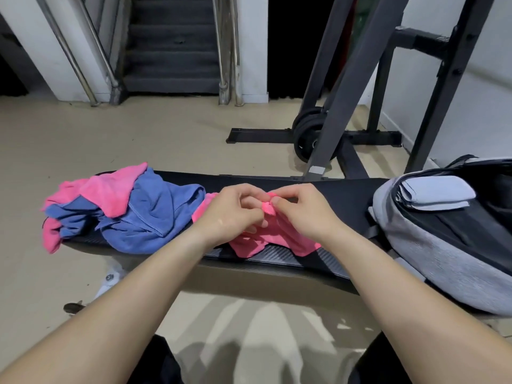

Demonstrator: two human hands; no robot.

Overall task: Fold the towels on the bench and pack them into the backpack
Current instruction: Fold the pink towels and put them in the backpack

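Observation:
A crumpled pink towel (266, 239) lies in the middle of the black bench (318, 261). My left hand (230, 214) and my right hand (302, 212) meet above it, and both pinch a bunched corner of it between fingertips. To the left lies a heap of towels: a blue towel (155, 214) with another pink towel (110, 189) draped over and under it. A grey and black backpack (448, 234) lies open on the bench's right end, a folded pale blue towel (437, 192) showing in its mouth.
Behind the bench stands a dark steel rack (346, 106) with black weight plates (310, 134) at its foot. A staircase (171, 45) with metal rails rises at the back. Beige floor (138, 134) lies beyond the bench and on my side of it.

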